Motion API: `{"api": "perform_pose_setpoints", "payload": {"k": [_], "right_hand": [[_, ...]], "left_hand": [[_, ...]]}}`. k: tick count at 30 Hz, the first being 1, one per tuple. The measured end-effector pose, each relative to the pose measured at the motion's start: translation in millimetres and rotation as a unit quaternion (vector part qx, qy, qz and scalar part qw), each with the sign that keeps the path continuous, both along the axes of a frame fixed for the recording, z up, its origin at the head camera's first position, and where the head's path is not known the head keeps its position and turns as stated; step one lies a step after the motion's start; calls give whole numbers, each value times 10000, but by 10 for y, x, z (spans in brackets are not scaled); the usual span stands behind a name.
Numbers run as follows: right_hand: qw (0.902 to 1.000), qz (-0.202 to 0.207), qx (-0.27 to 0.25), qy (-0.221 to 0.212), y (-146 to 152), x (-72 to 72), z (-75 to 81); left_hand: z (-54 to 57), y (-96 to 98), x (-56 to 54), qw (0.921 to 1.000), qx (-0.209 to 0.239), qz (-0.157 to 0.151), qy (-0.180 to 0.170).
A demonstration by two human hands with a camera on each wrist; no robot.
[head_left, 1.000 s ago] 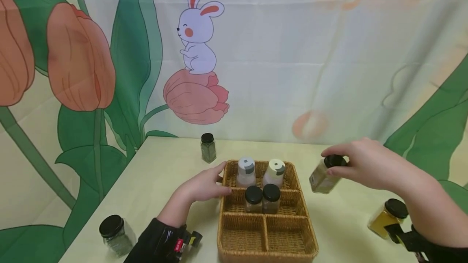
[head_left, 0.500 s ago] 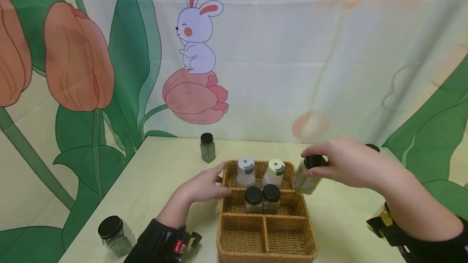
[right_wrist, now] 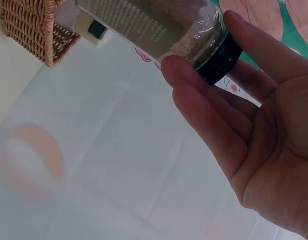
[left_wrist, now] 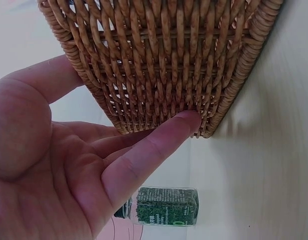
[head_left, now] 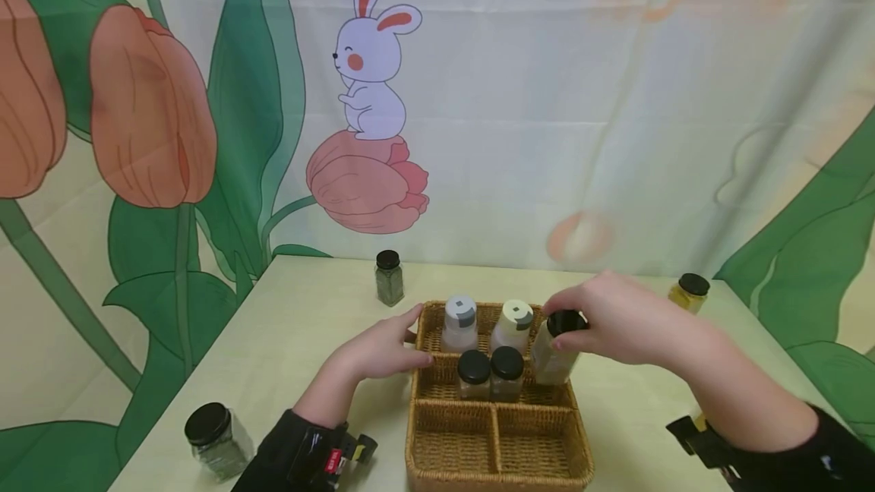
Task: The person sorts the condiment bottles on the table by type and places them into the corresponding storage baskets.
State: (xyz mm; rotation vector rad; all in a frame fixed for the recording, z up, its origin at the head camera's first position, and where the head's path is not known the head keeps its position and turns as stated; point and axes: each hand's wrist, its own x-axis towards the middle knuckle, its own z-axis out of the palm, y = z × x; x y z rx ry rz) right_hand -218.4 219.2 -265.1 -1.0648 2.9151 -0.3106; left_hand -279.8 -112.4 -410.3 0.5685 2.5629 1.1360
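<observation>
Head cam — R grip (head_left: 618,319) pinches jar (head_left: 551,357) nr basket rim (head_left: 579,427) — room on table (head_left: 632,416).

In the head view, the person's right hand (head_left: 618,321) moves left and carries a clear, black-lidded jar of brownish powder (head_left: 551,359) over the right side of the brown wicker basket (head_left: 495,443); a black-lidded, yellow-filled jar (head_left: 682,298) emerges at right.
</observation>
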Motion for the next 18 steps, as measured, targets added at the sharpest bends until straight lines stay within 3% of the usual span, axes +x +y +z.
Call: {"api": "perform_pose_setpoints", "payload": {"k": [18], "right_hand": [[9991, -63, 85, -421, -103, -84, -239]], "left_hand": [[8, 8, 4, 10000, 19, 38, -53]]}}
